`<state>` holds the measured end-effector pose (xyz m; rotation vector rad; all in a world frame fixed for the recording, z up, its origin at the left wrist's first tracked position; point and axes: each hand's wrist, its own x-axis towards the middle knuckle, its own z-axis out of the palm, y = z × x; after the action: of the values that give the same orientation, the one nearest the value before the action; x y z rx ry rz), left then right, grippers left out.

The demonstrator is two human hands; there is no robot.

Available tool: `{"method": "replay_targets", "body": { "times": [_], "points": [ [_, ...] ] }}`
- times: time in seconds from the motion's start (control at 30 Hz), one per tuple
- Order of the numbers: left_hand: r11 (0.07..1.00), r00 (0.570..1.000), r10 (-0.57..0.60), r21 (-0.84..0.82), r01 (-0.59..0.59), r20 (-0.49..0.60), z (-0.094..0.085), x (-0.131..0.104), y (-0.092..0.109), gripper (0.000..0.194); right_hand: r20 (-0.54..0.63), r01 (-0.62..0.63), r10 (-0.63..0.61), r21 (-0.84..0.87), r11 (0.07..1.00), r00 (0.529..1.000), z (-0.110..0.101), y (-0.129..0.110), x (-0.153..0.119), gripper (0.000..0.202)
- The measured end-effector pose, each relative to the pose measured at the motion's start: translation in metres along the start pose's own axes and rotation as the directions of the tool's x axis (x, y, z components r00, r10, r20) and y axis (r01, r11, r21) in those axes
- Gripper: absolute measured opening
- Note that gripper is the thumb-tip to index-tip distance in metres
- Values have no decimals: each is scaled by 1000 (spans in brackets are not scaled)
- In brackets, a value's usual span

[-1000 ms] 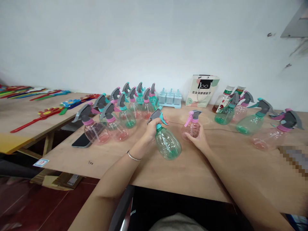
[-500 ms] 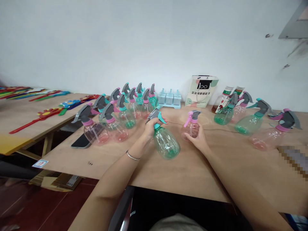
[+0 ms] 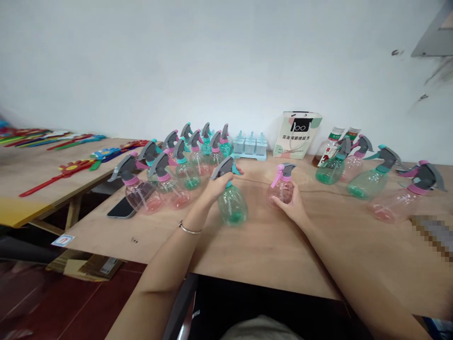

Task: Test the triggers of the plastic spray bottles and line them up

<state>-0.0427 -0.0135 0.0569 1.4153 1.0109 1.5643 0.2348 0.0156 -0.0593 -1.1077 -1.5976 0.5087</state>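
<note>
My left hand (image 3: 220, 185) is wrapped round the neck of a green spray bottle (image 3: 232, 206) with a grey and teal head, held nearly upright at the middle of the table. To its right, my right hand (image 3: 290, 202) grips the side of a pink spray bottle (image 3: 279, 190), which stands upright with its grey and pink head free. Several pink and green spray bottles (image 3: 172, 192) stand in a group left of my left hand. More spray bottles (image 3: 366, 183) stand on the right side of the table.
A dark phone (image 3: 121, 208) lies at the left beside the bottles. Against the wall are a pale blue mould set (image 3: 250, 147), a printed paper bag (image 3: 295, 137) and labelled bottles (image 3: 327, 146). Colourful flower-shaped items (image 3: 76, 167) lie on another table at the left.
My left hand has moved slightly left, and the green bottle in it has swung from a tilt to nearly upright. My right hand keeps its hold on the pink bottle.
</note>
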Motion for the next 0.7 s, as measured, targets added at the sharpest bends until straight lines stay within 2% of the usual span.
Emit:
{"method": "replay_targets", "body": {
  "times": [0.07, 0.13, 0.2, 0.27, 0.37, 0.5, 0.6, 0.7],
  "points": [
    [973, 991, 134, 192, -129, -15, -18, 8, 2, 23, -3, 3, -3, 0, 1000, 1000, 0, 1, 0, 93],
    [907, 965, 255, 363, -214, -67, -36, 17, 0, 30, -5, 1, -1, 1, 1000, 1000, 1, 2, 0, 92],
    [852, 934, 331, 467, -236, -131, -51, 25, -6, 32, -8, -7, 7, 4, 1000, 1000, 1, 2, -1, 92],
    [842, 920, 344, 497, -212, -190, -60, 31, -14, 23, -9, -13, 13, 6, 1000, 1000, 1, 2, -1, 92],
    [880, 901, 310, 450, -152, -303, -65, 38, -27, 5, -9, -12, 12, 4, 1000, 1000, 1, 2, -1, 93],
    [887, 852, 344, 433, -158, -394, -63, 42, -44, 18, -13, -9, 9, 4, 1000, 1000, 1, 2, 0, 93],
    [889, 849, 341, 432, -151, -405, -59, 44, -56, 26, -20, -11, 11, 11, 1000, 1000, 2, 2, 0, 93],
    [887, 835, 352, 437, -152, -424, -60, 49, -64, 25, -21, -8, 8, 14, 1000, 1000, 3, 2, 0, 93]
  ]
}}
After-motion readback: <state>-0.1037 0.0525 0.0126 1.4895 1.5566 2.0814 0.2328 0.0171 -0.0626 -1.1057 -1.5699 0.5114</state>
